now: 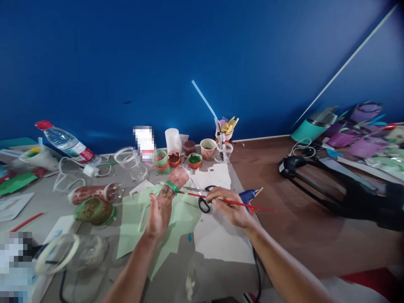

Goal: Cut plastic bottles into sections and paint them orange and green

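My left hand (158,216) is wrapped round a clear plastic bottle piece (179,176), tilted away from me. Pinkish paint covers much of it, and a green band rings its lower part. In my right hand (229,206) is a thin red paintbrush (256,207), gripped between the fingers, its tip at the green band. Black-handled scissors (204,205) lie on paper just left of the right hand. Beyond the bottle piece stand a cup of green paint (195,160) and a cup of brown paint (174,160).
Green paper (132,227) and white paper (217,240) cover the table. A blue glue gun (248,196) rests beside my right hand. Painted jars (94,211) lie to the left, near a water bottle (71,145). At right is a black strapped device (341,193).
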